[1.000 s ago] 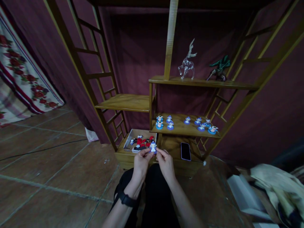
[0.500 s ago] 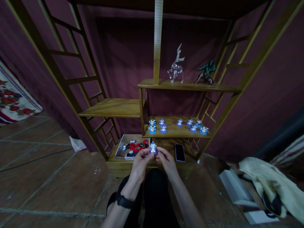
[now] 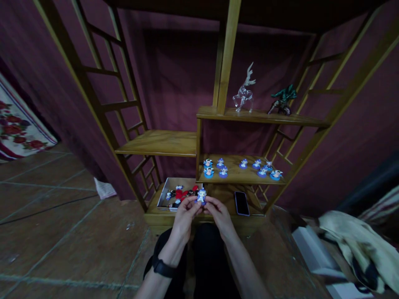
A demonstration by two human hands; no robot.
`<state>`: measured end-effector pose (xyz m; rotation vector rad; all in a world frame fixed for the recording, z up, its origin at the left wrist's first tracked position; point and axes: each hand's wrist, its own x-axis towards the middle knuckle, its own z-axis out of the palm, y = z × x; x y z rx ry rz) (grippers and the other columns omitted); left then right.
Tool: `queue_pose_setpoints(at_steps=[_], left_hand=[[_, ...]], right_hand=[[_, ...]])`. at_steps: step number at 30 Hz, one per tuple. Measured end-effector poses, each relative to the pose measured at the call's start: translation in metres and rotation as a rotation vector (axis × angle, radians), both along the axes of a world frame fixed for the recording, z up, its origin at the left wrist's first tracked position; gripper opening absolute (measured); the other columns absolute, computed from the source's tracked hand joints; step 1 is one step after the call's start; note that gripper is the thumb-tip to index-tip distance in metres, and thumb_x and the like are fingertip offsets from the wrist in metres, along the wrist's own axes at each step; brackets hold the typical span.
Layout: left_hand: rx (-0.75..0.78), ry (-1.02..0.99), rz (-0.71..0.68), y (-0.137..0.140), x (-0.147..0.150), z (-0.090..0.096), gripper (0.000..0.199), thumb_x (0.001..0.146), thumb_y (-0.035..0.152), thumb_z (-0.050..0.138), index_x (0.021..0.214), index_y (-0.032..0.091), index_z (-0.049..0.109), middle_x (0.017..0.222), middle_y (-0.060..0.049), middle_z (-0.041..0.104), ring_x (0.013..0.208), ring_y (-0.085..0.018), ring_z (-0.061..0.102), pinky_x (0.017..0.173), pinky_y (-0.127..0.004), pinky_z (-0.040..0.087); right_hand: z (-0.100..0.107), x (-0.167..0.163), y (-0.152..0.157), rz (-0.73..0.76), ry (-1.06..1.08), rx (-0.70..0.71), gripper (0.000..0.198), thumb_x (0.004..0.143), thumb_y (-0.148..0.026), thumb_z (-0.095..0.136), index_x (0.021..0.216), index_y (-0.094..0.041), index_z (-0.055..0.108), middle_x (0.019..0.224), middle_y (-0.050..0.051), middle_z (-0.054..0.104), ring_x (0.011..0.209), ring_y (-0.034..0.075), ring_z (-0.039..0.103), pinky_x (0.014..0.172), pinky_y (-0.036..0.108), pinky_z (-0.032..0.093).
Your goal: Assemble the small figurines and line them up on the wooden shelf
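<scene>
Shelving unit, wood, open-sided. Hazard: a raised arm could catch the upper shelf and jar the clear deer, whose thin legs look easily toppled.

Lower right shelf, wood, bearing nine small figurines on round bases. Hazard: the right-hand group, by the look of it, stands close enough that a nudge to one could tip its neighbour.

Shallow box, on the bottom shelf at left, holding mixed red, black and white pieces. Hazard: a forearm pressing its near wall might shift it.

Left hand and right hand, bare. Grip: both clamped by the fingertips on one figurine, low down near its base. Hazard: one side loosening early could let it swivel or slip.

Phone, flat on the bottom shelf, right. Hazard: a dropped piece could strike its screen.

Held figurine, purple and white, upright between the hands, near the box. Hazard: its small, probably smooth base offers little purchase; the knees and floor below would take any fall.
</scene>
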<state>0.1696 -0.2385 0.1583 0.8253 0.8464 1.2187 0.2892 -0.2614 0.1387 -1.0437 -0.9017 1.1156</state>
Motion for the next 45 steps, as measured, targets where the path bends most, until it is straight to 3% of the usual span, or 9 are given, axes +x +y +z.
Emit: queue_pose_setpoints(at_steps=[3, 8, 13, 18, 23, 27, 31, 35, 45], left_hand=[[-0.039, -0.028, -0.013, 0.004, -0.011, -0.002, 0.036, 0.058, 0.024, 0.076, 0.09, 0.014, 0.062, 0.081, -0.006, 0.066, 0.073, -0.014, 0.061, 0.069, -0.027, 0.048], [0.027, 0.054, 0.042, 0.008, -0.02, -0.008, 0.041, 0.054, 0.021, 0.076, 0.091, 0.014, 0.062, 0.085, -0.005, 0.067, 0.072, -0.013, 0.06, 0.067, -0.025, 0.046], [0.168, 0.157, 0.114, 0.009, -0.026, -0.01, 0.045, 0.054, 0.017, 0.075, 0.096, 0.016, 0.061, 0.097, -0.007, 0.065, 0.079, -0.015, 0.06, 0.073, -0.028, 0.047], [0.343, 0.321, 0.146, 0.005, -0.031, -0.012, 0.046, 0.062, 0.015, 0.068, 0.106, 0.019, 0.058, 0.106, -0.008, 0.062, 0.087, -0.018, 0.059, 0.076, -0.03, 0.047], [0.49, 0.488, 0.153, 0.001, -0.037, -0.015, 0.045, 0.068, 0.016, 0.063, 0.112, 0.024, 0.059, 0.117, -0.007, 0.058, 0.1, -0.021, 0.057, 0.086, -0.034, 0.044], [0.437, 0.402, 0.132, 0.0, -0.036, -0.014, 0.046, 0.067, 0.017, 0.065, 0.112, 0.023, 0.06, 0.119, -0.008, 0.058, 0.098, -0.021, 0.058, 0.087, -0.034, 0.045], [0.248, 0.164, 0.077, 0.0, -0.033, -0.012, 0.05, 0.062, 0.018, 0.071, 0.11, 0.017, 0.059, 0.102, -0.009, 0.066, 0.09, -0.02, 0.062, 0.086, -0.036, 0.046], [0.096, 0.038, 0.073, -0.001, -0.031, -0.013, 0.04, 0.058, 0.021, 0.075, 0.097, 0.013, 0.066, 0.092, -0.009, 0.07, 0.088, -0.019, 0.063, 0.087, -0.036, 0.045], [0.135, 0.05, 0.098, -0.003, -0.031, -0.006, 0.034, 0.059, 0.021, 0.074, 0.093, 0.015, 0.069, 0.097, -0.008, 0.07, 0.093, -0.02, 0.062, 0.091, -0.036, 0.042]], right_hand=[[0.0, -0.005, 0.004, 0.019, -0.018, 0.006, 0.037, 0.07, -0.042, 0.065, 0.101, -0.021, 0.065, 0.102, 0.006, 0.065, 0.09, 0.021, 0.061, 0.073, 0.032, 0.052], [0.002, -0.013, 0.01, 0.023, -0.034, 0.009, 0.04, 0.072, -0.043, 0.063, 0.106, -0.022, 0.062, 0.103, 0.005, 0.064, 0.093, 0.021, 0.059, 0.074, 0.032, 0.051], [0.009, -0.021, 0.011, 0.05, -0.042, 0.023, 0.041, 0.072, -0.043, 0.063, 0.108, -0.022, 0.061, 0.101, 0.005, 0.065, 0.092, 0.02, 0.06, 0.078, 0.033, 0.05], [0.015, -0.03, 0.01, 0.086, -0.033, 0.063, 0.041, 0.073, -0.04, 0.063, 0.11, -0.023, 0.059, 0.105, 0.004, 0.065, 0.098, 0.021, 0.059, 0.087, 0.036, 0.047], [0.013, -0.034, 0.011, 0.052, -0.065, 0.056, 0.041, 0.07, -0.04, 0.065, 0.107, -0.023, 0.061, 0.105, 0.004, 0.065, 0.095, 0.021, 0.059, 0.086, 0.036, 0.047], [0.013, -0.032, 0.011, 0.038, -0.079, 0.058, 0.038, 0.07, -0.036, 0.065, 0.105, -0.023, 0.062, 0.104, 0.004, 0.065, 0.094, 0.021, 0.059, 0.084, 0.034, 0.048], [0.015, -0.028, 0.009, 0.023, -0.113, 0.07, 0.036, 0.07, -0.034, 0.065, 0.104, -0.023, 0.063, 0.104, 0.004, 0.065, 0.096, 0.021, 0.058, 0.086, 0.035, 0.046], [0.016, -0.027, 0.007, 0.036, -0.15, 0.104, 0.038, 0.068, -0.032, 0.066, 0.105, -0.024, 0.062, 0.104, 0.003, 0.065, 0.094, 0.02, 0.059, 0.086, 0.035, 0.047], [0.015, -0.025, 0.005, 0.058, -0.22, 0.136, 0.038, 0.068, -0.026, 0.066, 0.106, -0.025, 0.062, 0.104, 0.003, 0.065, 0.092, 0.019, 0.061, 0.084, 0.033, 0.048]])
